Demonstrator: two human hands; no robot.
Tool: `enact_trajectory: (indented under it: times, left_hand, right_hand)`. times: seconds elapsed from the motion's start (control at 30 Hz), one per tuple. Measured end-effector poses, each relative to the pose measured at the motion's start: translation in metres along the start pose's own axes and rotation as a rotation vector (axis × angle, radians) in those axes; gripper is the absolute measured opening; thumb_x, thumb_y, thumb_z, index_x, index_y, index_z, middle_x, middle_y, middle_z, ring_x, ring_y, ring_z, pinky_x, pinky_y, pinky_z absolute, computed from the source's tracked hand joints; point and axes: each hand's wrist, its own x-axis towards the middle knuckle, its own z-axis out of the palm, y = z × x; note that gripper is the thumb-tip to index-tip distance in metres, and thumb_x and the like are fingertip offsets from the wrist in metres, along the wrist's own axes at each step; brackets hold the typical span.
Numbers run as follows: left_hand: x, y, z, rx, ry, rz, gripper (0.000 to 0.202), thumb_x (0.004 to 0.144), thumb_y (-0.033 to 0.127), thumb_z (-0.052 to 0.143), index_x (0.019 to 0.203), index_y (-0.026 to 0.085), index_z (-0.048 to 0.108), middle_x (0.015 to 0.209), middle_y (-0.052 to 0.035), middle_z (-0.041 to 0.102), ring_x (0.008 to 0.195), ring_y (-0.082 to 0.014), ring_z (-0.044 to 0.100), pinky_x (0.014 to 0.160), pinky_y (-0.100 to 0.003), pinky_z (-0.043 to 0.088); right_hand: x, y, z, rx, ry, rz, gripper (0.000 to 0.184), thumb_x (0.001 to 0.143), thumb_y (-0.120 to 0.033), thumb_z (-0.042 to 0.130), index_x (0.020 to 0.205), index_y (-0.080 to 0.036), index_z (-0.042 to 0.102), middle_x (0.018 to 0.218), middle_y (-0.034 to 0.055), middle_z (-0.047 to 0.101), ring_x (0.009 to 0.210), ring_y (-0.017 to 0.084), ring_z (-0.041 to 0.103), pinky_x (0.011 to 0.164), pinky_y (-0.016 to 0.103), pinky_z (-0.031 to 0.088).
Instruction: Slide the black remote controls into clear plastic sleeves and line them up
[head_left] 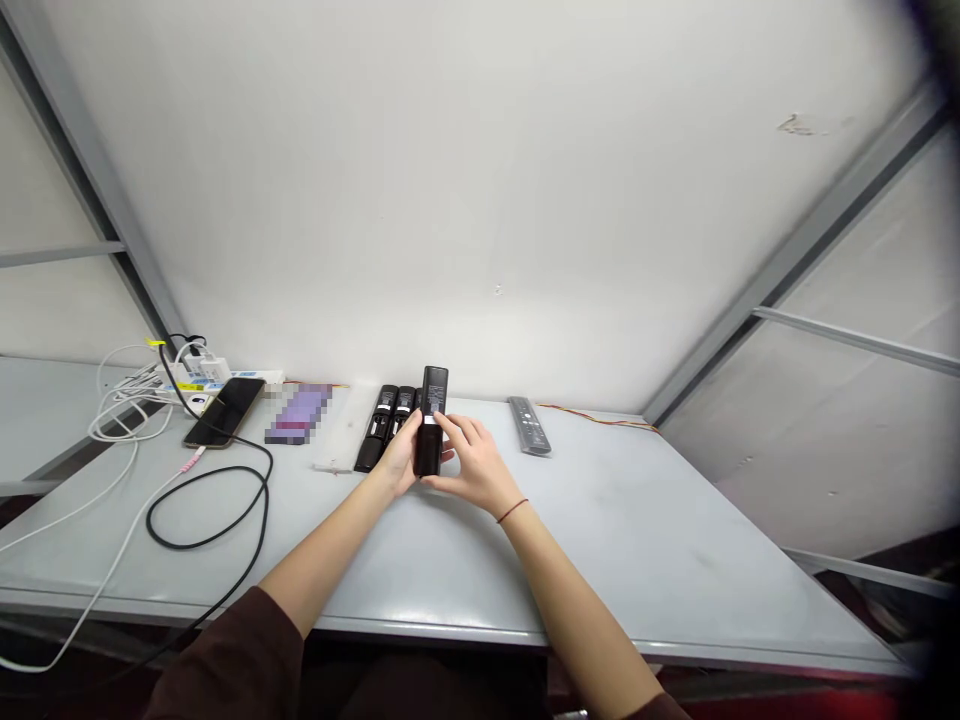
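Gripping a black remote control [434,392] upright, the left hand [397,455] and right hand [469,462] curl around its sides over the grey surface [600,540], just beside a row of black remotes [385,422] lying there.

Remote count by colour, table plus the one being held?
Black remote held: 1
Black remotes on table: 2 (possible third behind the held one, too hidden to tell, not counted)
Grey remote: 1
Total: 4
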Motion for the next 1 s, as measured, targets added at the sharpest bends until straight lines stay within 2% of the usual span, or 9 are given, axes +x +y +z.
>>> enact_trajectory:
  times: [0.23, 0.37, 0.47, 0.63, 0.7, 0.77, 0.83, 0.93, 1.0]
  left_hand:
    - [-0.002, 0.0, 0.002, -0.024, 0.065, -0.021, 0.041, 0.088, 0.048, 0.046, 0.1, 0.013, 0.063, 0.095, -0.0113, 0.067, 0.076, -0.0185, 0.066, 0.075, -0.033, 0.053]
    - [-0.002, -0.001, 0.003, -0.019, 0.096, -0.016, 0.042, 0.089, 0.048, 0.044, 0.093, 0.012, 0.064, 0.084, -0.0102, 0.067, 0.071, -0.0176, 0.064, 0.07, -0.032, 0.053]
    - [-0.002, -0.001, 0.005, -0.026, 0.11, -0.009, 0.04, 0.089, 0.047, 0.044, 0.092, 0.012, 0.064, 0.082, -0.0098, 0.067, 0.071, -0.0178, 0.064, 0.069, -0.032, 0.053]
    - [-0.008, 0.003, 0.012, -0.125, 0.156, 0.144, 0.031, 0.087, 0.042, 0.05, 0.092, 0.014, 0.061, 0.078, -0.0056, 0.064, 0.066, -0.0137, 0.062, 0.067, -0.028, 0.052]
    - [-0.009, 0.004, 0.014, -0.16, 0.178, 0.224, 0.022, 0.085, 0.036, 0.055, 0.095, 0.018, 0.06, 0.076, -0.0017, 0.063, 0.062, -0.0114, 0.06, 0.065, -0.026, 0.051]
    - [-0.009, 0.004, 0.014, -0.173, 0.174, 0.255, 0.018, 0.081, 0.031, 0.061, 0.096, 0.02, 0.059, 0.071, 0.0016, 0.061, 0.06, -0.0101, 0.059, 0.063, -0.024, 0.05]
    - [-0.007, 0.005, 0.013, -0.187, 0.178, 0.275, 0.019, 0.077, 0.025, 0.065, 0.094, 0.02, 0.058, 0.069, 0.0029, 0.059, 0.059, -0.009, 0.058, 0.061, -0.021, 0.049]
    - [-0.005, 0.01, 0.011, -0.239, 0.203, 0.318, 0.02, 0.074, 0.015, 0.064, 0.093, 0.018, 0.058, 0.07, 0.0018, 0.06, 0.063, -0.0096, 0.06, 0.063, -0.021, 0.049]
    - [-0.004, 0.016, 0.009, -0.305, 0.198, 0.339, 0.021, 0.074, 0.011, 0.061, 0.093, 0.019, 0.058, 0.074, 0.0006, 0.062, 0.069, -0.0119, 0.063, 0.069, -0.025, 0.051]
  right_hand:
    - [0.001, 0.002, -0.002, 0.029, 0.011, -0.006, 0.081, 0.071, -0.055, 0.066, 0.139, -0.022, 0.037, 0.125, 0.0147, 0.052, 0.115, 0.033, 0.046, 0.093, 0.048, 0.041]
    - [0.001, 0.003, -0.002, 0.059, 0.006, -0.005, 0.078, 0.072, -0.052, 0.067, 0.138, -0.023, 0.039, 0.124, 0.0131, 0.054, 0.115, 0.032, 0.046, 0.094, 0.048, 0.04]
    - [0.001, 0.004, -0.003, 0.081, 0.002, 0.0, 0.077, 0.072, -0.05, 0.067, 0.138, -0.024, 0.038, 0.125, 0.0125, 0.053, 0.115, 0.032, 0.046, 0.095, 0.049, 0.039]
    - [0.0, 0.0, -0.001, 0.183, 0.005, 0.023, 0.074, 0.074, -0.043, 0.066, 0.14, -0.025, 0.037, 0.136, 0.0129, 0.041, 0.118, 0.03, 0.044, 0.099, 0.046, 0.038]
    - [-0.001, -0.002, 0.002, 0.284, -0.033, 0.068, 0.076, 0.074, -0.041, 0.067, 0.141, -0.025, 0.035, 0.13, 0.0132, 0.046, 0.109, 0.028, 0.051, 0.093, 0.044, 0.043]
    - [-0.001, -0.006, 0.006, 0.427, -0.086, 0.141, 0.077, 0.074, -0.04, 0.066, 0.142, -0.026, 0.032, 0.116, 0.011, 0.055, 0.09, 0.024, 0.057, 0.082, 0.041, 0.048]
    - [-0.001, -0.01, 0.01, 0.593, -0.107, 0.231, 0.069, 0.078, -0.037, 0.062, 0.141, -0.027, 0.035, 0.1, 0.0071, 0.062, 0.071, 0.019, 0.058, 0.071, 0.037, 0.05]
    - [0.002, -0.015, 0.013, 0.901, -0.096, 0.363, 0.057, 0.081, -0.032, 0.057, 0.136, -0.026, 0.043, 0.078, 0.002, 0.063, 0.056, 0.015, 0.055, 0.062, 0.033, 0.048]
    - [0.005, -0.017, 0.011, 1.132, -0.082, 0.454, 0.054, 0.079, -0.03, 0.059, 0.131, -0.024, 0.048, 0.066, -0.0011, 0.059, 0.052, 0.014, 0.053, 0.055, 0.03, 0.047]
